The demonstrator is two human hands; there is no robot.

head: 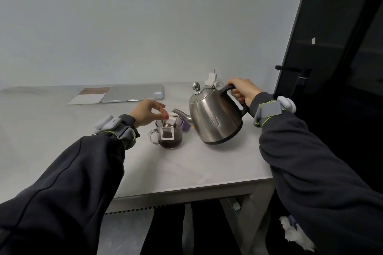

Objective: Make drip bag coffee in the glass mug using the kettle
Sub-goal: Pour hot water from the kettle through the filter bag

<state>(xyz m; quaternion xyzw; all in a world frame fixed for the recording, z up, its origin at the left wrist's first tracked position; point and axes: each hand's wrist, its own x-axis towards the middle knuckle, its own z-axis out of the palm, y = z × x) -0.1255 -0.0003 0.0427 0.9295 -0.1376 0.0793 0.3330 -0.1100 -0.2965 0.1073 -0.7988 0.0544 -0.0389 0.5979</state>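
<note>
Table: white rectangular table [207, 167]; its near edge runs between the two dark sleeves.
Mug: clear glass mug with a side handle [178, 133], standing mid-table towards the near edge, dark coffee in its lower part.
Drip bag: white paper drip bag [167, 134] hooked over the mug's rim.
Left hand [146, 113]: thumb and fingertips pinch the drip bag's top.
Kettle: polished steel kettle with a black handle [213, 118], right of the mug, tilted towards it, spout tip just beside the rim.
Right hand [243, 90]: fingers wrapped round the kettle's handle.
Packet: small purple packet [186, 126], between mug and kettle.
Far edge: closed silver laptop [132, 93], spiral notebook [89, 96] touching its left side, white plug block [211, 78] behind the kettle.
</note>
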